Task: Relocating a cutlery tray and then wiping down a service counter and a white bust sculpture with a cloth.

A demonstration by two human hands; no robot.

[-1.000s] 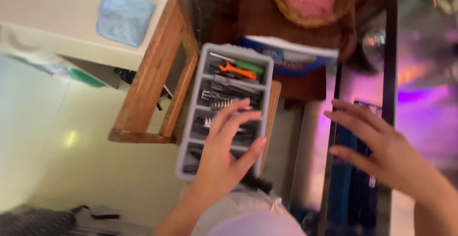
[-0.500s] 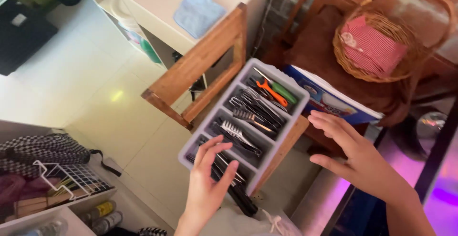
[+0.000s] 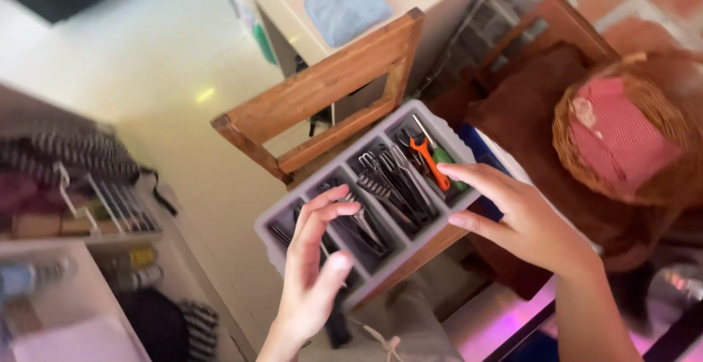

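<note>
A grey plastic cutlery tray with several long compartments [image 3: 421,248] rests tilted on the seat of a brown wooden chair [image 3: 322,91]. The compartments hold dark metal cutlery [image 3: 388,183], and the far compartment holds an orange-handled tool [image 3: 428,161] beside a green-handled one [image 3: 445,158].

The left hand [image 3: 315,274] is over the near end of the tray. Its fingers are spread and loosely bent above the near compartments, with the thumb at the tray's near rim; they pinch nothing. If the fingertips touch the cutlery, I cannot tell.

The right hand [image 3: 527,219] is at the right long side of the tray, with open and spread fingers. The index finger reaches over the far compartment near the orange-handled tool, and the thumb lies against the tray's outer wall. It holds nothing closed in its grip.

To the right stands a round woven basket with red striped cloth [image 3: 622,139]. A light blue cloth [image 3: 348,3] lies on a pale tabletop behind the chair.
</note>
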